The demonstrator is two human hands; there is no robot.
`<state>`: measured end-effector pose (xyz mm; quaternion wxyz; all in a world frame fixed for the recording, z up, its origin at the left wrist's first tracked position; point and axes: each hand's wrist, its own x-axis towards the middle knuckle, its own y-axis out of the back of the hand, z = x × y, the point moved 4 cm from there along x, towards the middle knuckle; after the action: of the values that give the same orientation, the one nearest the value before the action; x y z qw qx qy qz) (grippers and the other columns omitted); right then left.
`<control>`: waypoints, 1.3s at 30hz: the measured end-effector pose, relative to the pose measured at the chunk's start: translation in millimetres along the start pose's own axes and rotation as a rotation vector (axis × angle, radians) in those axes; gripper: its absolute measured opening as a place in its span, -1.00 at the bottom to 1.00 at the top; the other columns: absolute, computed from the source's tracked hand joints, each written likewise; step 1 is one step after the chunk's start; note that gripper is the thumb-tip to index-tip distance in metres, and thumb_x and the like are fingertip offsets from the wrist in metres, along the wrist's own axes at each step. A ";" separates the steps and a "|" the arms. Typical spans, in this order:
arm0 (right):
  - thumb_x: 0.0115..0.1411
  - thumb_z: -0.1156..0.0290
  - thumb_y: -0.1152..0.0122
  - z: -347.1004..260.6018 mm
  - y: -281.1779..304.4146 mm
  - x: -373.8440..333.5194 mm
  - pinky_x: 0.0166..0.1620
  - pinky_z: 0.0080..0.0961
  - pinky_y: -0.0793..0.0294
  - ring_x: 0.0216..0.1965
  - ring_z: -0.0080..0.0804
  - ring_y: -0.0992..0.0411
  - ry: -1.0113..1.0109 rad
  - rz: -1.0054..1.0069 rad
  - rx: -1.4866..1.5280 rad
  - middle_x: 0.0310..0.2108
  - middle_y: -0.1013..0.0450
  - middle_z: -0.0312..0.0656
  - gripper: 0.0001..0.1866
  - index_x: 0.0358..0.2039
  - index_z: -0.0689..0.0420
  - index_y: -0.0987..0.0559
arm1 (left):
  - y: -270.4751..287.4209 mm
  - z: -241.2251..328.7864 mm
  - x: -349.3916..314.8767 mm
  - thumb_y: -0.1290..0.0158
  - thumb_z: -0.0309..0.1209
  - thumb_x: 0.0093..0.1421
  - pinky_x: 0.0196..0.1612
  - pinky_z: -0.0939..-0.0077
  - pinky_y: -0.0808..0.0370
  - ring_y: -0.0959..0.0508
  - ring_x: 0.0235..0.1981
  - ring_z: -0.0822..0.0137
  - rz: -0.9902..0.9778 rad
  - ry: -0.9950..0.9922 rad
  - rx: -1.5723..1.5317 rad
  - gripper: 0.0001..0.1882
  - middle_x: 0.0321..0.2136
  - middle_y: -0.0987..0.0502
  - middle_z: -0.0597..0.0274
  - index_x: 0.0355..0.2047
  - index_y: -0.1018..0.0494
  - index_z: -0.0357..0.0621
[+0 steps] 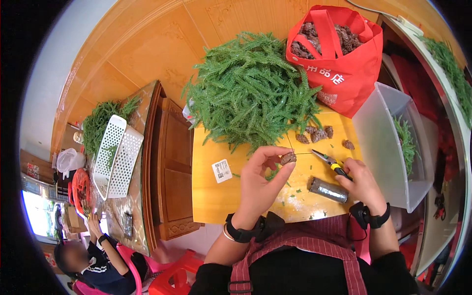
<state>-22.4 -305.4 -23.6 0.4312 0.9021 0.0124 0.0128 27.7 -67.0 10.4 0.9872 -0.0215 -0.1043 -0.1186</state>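
My left hand [259, 178] is raised over the yellow tabletop [211, 196] and pinches a small brown pine cone [288, 158] between thumb and fingers. My right hand [361, 183] grips pliers with yellow handles [330, 162], their tips pointing left toward the cone. A thin wire runs between cone and pliers. A grey wrapped roll [328, 190] lies on the table just below the right hand. Several loose brown cones [317, 133] sit beside a big heap of green fir sprigs [250, 91].
A red bag [344, 73] full of cones stands at the back right. A clear plastic bin [388, 142] with green sprigs is on the right. At left, a second table holds a white basket [118, 155] and greenery; another person [93, 260] sits there.
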 end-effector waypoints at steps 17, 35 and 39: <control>0.07 0.41 -0.19 -78.8 -21.0 -5.1 -0.24 -0.56 -0.45 -0.30 -0.43 -0.47 0.106 -0.223 0.686 -0.30 -0.47 -0.11 -0.69 -0.19 0.27 -0.44 | -6.1 -9.4 -24.1 -0.25 -0.55 -0.11 -0.45 0.76 -0.31 -0.40 -0.50 0.62 -0.153 0.124 0.139 -0.62 -0.48 -0.43 0.42 -0.33 -0.29 -0.14; 0.14 0.53 -0.06 -61.6 -31.0 6.3 -0.20 -0.68 -0.37 -0.27 -0.64 -0.38 -0.090 -0.127 0.890 -0.28 -0.42 -0.26 -0.80 -0.20 0.21 -0.35 | 35.7 -36.4 -7.0 -0.16 -0.39 -0.03 -0.31 0.30 -0.42 -0.45 -0.31 0.03 -0.085 -0.093 1.062 -0.58 -0.31 -0.42 0.01 -0.17 -0.31 -0.23; 0.14 0.53 -0.06 -59.7 -30.3 5.0 -0.20 -0.67 -0.37 -0.25 -0.63 -0.37 -0.089 -0.140 0.887 -0.26 -0.41 -0.26 -0.79 -0.20 0.21 -0.35 | 31.1 -53.3 -2.7 -0.16 -0.39 -0.07 -0.39 0.21 -0.44 -0.49 -0.41 -0.02 -0.165 0.024 1.167 -0.59 -0.32 -0.42 -0.02 -0.23 -0.29 -0.24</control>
<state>-19.8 -239.8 -9.6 0.0030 0.9963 0.0588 -0.0619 43.3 -39.7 -42.8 0.8245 0.5347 -0.1423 -0.1181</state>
